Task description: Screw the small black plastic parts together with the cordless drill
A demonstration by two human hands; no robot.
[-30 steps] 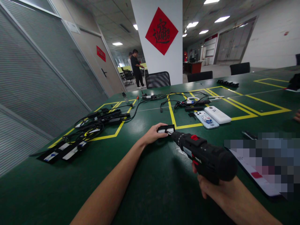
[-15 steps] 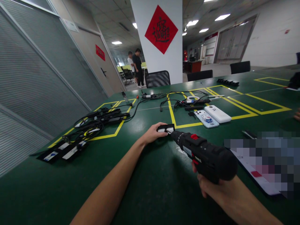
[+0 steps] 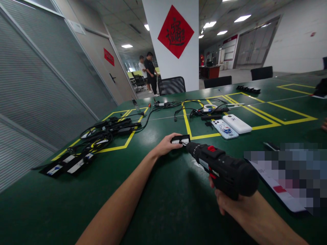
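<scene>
My right hand [image 3: 230, 200] is wrapped round the handle of a black cordless drill [image 3: 222, 165] with red switches. The drill points away to the left, its bit reaching a small black-and-white part [image 3: 180, 140] on the green table [image 3: 163, 204]. My left hand [image 3: 167, 145] grips that part at its left end, thumb in front; the other fingers are mostly hidden behind it. Whether the bit sits in a screw is too small to tell.
Tangled black cables [image 3: 109, 131] with flat black-and-white pieces lie to the left. A phone [image 3: 224, 129] and a white power bank [image 3: 237, 124] rest beyond the drill. A partly blurred tablet-like object [image 3: 286, 194] lies at right. Two people [image 3: 150, 73] stand in the background.
My hands, the drill and the small part look unmoved. In the background, the person in black has shifted slightly and moved an arm.
</scene>
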